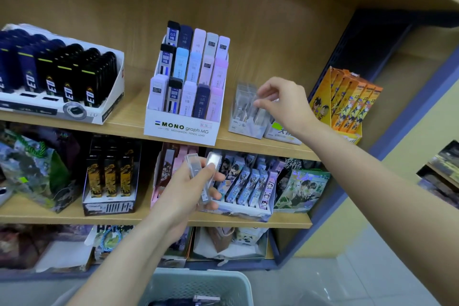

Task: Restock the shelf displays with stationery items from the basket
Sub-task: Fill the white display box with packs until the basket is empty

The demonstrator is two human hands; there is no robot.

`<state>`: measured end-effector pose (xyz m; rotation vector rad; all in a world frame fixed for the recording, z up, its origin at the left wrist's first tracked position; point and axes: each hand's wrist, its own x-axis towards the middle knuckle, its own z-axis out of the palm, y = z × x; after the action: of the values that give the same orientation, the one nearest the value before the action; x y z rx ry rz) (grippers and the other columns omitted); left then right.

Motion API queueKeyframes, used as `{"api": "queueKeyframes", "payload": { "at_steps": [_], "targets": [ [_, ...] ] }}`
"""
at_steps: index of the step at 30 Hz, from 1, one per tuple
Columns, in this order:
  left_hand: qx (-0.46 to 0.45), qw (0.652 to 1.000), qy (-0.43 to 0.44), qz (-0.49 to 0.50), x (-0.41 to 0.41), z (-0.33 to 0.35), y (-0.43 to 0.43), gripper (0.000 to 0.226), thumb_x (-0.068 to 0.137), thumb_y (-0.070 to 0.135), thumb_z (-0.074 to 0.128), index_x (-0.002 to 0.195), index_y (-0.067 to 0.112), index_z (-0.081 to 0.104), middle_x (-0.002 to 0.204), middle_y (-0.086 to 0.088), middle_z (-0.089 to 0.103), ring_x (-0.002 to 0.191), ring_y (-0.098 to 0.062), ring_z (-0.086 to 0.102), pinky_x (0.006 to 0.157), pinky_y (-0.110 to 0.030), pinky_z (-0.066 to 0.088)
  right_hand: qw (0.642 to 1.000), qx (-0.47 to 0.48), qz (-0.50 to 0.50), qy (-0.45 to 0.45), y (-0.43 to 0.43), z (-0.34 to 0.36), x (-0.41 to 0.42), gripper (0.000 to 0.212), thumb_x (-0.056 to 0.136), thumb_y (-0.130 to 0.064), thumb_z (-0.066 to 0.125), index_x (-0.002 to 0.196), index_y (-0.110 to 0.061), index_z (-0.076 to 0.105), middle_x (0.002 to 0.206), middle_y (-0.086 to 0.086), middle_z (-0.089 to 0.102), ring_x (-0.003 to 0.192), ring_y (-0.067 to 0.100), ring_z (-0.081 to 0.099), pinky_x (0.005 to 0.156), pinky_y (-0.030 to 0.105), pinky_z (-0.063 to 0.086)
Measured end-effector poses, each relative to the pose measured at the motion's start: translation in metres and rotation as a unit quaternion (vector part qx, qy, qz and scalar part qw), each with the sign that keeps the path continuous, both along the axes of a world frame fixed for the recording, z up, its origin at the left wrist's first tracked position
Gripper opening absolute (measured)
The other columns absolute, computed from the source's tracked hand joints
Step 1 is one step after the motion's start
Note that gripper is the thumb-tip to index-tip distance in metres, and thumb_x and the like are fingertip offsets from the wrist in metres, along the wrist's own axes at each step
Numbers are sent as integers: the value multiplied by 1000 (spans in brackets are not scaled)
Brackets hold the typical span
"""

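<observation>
My left hand (185, 187) grips two clear plastic lead cases (207, 176) in front of the middle shelf. My right hand (283, 102) reaches to the upper shelf and pinches another clear case (258, 104) over a small white display box (246, 122) that holds several similar clear cases. The pale green basket (198, 285) stands on the floor below, with a few dark items at its bottom.
A white MONO lead display (185, 104) stands left of the clear-case box, an orange pencil box (347, 104) to its right. A tray of dark cases (57, 79) sits far left. The middle shelf (285, 222) carries illustrated boxes and bags.
</observation>
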<state>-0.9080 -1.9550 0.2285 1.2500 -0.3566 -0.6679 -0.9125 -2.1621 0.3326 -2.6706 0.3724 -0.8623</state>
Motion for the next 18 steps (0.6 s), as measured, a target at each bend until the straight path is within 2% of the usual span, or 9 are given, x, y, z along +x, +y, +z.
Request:
{"api": "queueKeyframes", "payload": {
  "at_steps": [2,4,7,9,11,13,15,18],
  "targets": [
    [0,1000,-16,2,3,-1,2,15,99,22,47,104,9,51,82,-3,62,49,-10,52,45,-22,46,999,-42,-15,18,-1,-5,3,12,81,-20,73,88,-20,63,97,-1,55,71,4,51,63,13,37],
    [-1,1000,-21,1,4,-1,3,15,99,22,46,104,9,51,83,-4,60,49,-9,51,45,-21,45,998,-58,-25,19,0,-10,2,16,84,-19,71,98,-17,63,101,-2,49,70,4,47,70,16,37],
    [-11,1000,-20,0,5,-1,3,12,99,20,46,104,12,54,85,-4,56,51,-7,50,48,-20,43,998,-50,-24,-28,15,-16,-8,16,92,-18,61,107,-13,57,96,-6,45,72,5,45,68,8,36],
    [-11,1000,-26,-2,6,-3,2,13,99,20,47,105,12,56,83,-2,54,54,-6,51,52,-21,43,999,0,12,-36,34,-21,-20,7,96,-19,53,100,-16,57,87,-11,49,69,-1,48,66,6,38],
    [-14,999,-40,-4,6,-3,2,14,99,20,47,104,12,57,78,1,52,55,-6,50,52,-21,42,995,68,63,47,58,-31,-35,8,97,-26,50,96,-21,56,86,-12,56,70,-3,53,65,8,42],
    [-15,998,-54,-10,4,-2,1,16,99,21,45,102,13,59,75,3,51,56,-6,50,52,-21,43,973,161,106,124,74,-44,-47,7,94,-27,55,97,-22,58,90,-6,62,74,6,62,67,17,52],
    [-15,998,-52,-22,1,-3,0,21,99,20,44,103,9,61,75,1,53,56,-5,52,52,-20,47,957,230,121,127,80,-55,-52,8,90,-20,63,98,-19,60,90,2,64,73,13,66,67,25,57],
    [-11,999,-30,-44,-2,-3,0,31,100,22,41,112,0,60,91,-14,59,61,-7,59,57,-19,53,932,318,124,121,78,-55,-56,10,88,-9,65,94,-16,60,81,2,64,65,7,66,65,21,56]
  ]
}}
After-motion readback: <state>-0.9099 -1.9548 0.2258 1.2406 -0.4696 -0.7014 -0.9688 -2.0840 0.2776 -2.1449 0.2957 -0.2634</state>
